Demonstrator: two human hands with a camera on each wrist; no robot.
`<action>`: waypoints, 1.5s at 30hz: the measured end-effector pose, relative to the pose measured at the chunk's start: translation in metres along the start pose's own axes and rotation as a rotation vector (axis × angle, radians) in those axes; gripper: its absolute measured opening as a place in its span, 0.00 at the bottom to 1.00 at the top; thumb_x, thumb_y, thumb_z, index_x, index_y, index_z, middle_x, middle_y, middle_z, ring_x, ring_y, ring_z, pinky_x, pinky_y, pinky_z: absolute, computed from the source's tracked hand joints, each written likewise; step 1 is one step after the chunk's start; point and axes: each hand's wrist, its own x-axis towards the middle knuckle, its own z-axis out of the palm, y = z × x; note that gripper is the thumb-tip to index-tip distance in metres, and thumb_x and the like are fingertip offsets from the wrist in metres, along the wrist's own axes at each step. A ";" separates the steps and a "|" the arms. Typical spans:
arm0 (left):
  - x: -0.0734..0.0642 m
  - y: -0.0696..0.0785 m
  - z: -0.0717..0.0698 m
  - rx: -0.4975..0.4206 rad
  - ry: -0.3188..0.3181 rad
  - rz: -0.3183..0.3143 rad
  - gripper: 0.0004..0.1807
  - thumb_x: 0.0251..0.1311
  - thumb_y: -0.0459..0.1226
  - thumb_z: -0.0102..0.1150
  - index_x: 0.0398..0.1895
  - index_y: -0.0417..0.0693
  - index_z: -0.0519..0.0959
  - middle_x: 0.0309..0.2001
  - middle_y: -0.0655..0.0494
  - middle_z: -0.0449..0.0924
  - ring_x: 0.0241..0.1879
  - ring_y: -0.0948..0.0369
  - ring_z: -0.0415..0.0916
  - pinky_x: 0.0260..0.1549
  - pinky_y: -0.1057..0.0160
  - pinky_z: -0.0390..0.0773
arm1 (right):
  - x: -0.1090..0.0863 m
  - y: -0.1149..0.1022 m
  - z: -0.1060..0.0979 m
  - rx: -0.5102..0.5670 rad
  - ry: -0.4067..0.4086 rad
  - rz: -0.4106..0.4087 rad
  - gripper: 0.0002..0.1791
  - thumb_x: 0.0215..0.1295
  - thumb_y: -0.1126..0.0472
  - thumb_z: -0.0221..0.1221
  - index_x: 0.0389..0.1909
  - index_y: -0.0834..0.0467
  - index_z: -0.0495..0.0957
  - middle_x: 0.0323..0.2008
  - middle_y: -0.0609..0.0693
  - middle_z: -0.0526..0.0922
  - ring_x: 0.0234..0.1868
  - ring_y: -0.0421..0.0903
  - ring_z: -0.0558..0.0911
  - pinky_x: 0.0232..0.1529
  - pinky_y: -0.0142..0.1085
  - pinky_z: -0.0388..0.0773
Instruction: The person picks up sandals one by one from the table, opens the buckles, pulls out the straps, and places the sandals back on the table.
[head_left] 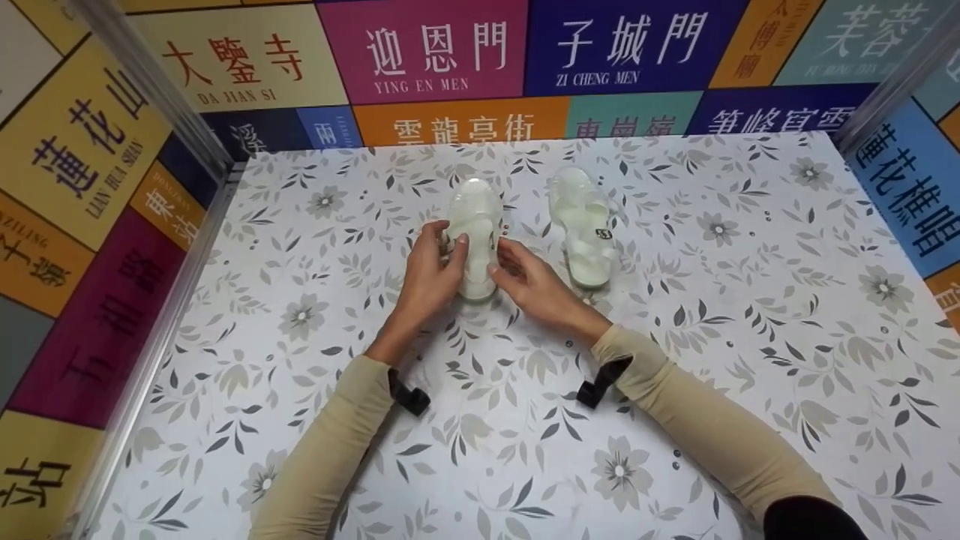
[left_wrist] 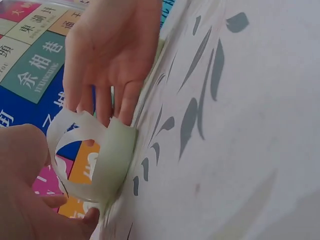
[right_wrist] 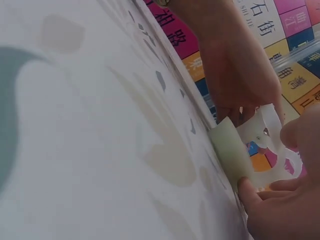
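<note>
A pale translucent jelly sandal (head_left: 480, 199) lies sole down on the floral-patterned cloth, its heel toward me. Along its left side, my left hand (head_left: 433, 266) holds it, with the thumb by the strap and the fingers outside. On the opposite side my right hand (head_left: 541, 286) grips the edge near the heel, thumb at the rim and fingers bent beside it. Both wrist views show the sandal's rounded heel (left_wrist: 117, 160) and curved straps between the two hands. Some fingertips are hidden behind the straps. A matching sandal (head_left: 581, 206) lies apart to the right, with a small dark label.
The table (head_left: 637, 360) has a white cloth with grey leaves and flowers. Colourful panels (head_left: 442, 52) with Chinese lettering stand behind it and on both sides. Clear edge strips run along the left (head_left: 169, 300) and the right. Black straps hang at both wrists.
</note>
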 end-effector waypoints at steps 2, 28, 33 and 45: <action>-0.001 -0.001 0.000 -0.027 -0.018 -0.037 0.30 0.84 0.50 0.50 0.75 0.37 0.67 0.66 0.36 0.80 0.63 0.48 0.84 0.65 0.51 0.84 | 0.000 0.002 0.001 -0.010 -0.004 0.012 0.35 0.85 0.53 0.56 0.83 0.62 0.60 0.80 0.61 0.69 0.81 0.56 0.70 0.83 0.48 0.67; -0.012 0.013 0.014 -0.102 -0.009 0.015 0.25 0.84 0.52 0.51 0.69 0.46 0.76 0.59 0.50 0.89 0.55 0.62 0.88 0.58 0.56 0.86 | -0.020 0.003 -0.013 0.076 0.030 -0.037 0.30 0.83 0.56 0.59 0.80 0.60 0.66 0.74 0.56 0.79 0.74 0.52 0.79 0.75 0.42 0.77; -0.019 0.018 0.022 -0.096 -0.021 0.036 0.22 0.83 0.49 0.52 0.67 0.45 0.77 0.62 0.48 0.87 0.57 0.61 0.88 0.58 0.57 0.87 | -0.032 0.000 -0.021 0.056 0.030 -0.040 0.32 0.83 0.52 0.60 0.80 0.56 0.66 0.76 0.52 0.77 0.76 0.48 0.77 0.77 0.38 0.74; -0.039 0.032 0.040 -0.065 -0.072 0.094 0.18 0.83 0.48 0.54 0.62 0.47 0.80 0.39 0.55 0.88 0.33 0.64 0.81 0.36 0.65 0.80 | -0.063 0.001 -0.045 0.038 0.017 -0.036 0.33 0.81 0.55 0.62 0.80 0.58 0.66 0.79 0.55 0.72 0.80 0.51 0.72 0.80 0.43 0.70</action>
